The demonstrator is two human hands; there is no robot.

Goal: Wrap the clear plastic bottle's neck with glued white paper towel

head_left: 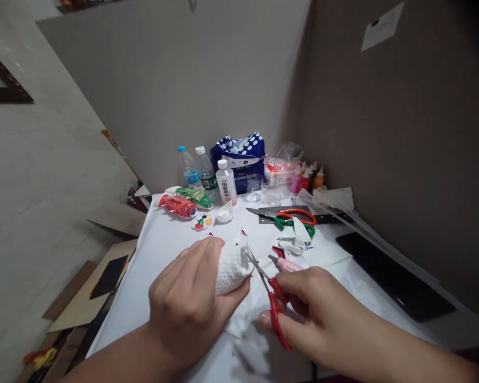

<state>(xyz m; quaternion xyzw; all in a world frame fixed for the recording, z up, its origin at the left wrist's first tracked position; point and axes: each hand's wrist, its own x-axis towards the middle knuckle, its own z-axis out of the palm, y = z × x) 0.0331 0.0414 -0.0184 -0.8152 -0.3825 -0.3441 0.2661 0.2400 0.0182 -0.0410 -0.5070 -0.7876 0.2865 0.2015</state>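
Note:
My left hand [191,295] is closed around a white, textured, rounded object [233,270] that looks wrapped in paper towel. Its far side is hidden under my fingers. My right hand [309,314] has its thumb and fingers in the loops of small red-handled scissors [274,290]. The scissor blades are slightly parted, their tips at the right end of the white object. Just beyond my right hand lies a pink-handled cutter [287,264]. Tiny red and white scraps [244,233] are scattered on the white tabletop [163,242] near the work.
Large scissors [295,215] with orange and green handles rest behind, near white paper pieces [293,244]. A black phone-like slab [391,276] lies right. Painted fish [178,206], a paint palette [201,222], bottles [226,183], a blue pack [243,165] and paint tubes [305,181] stand farther back.

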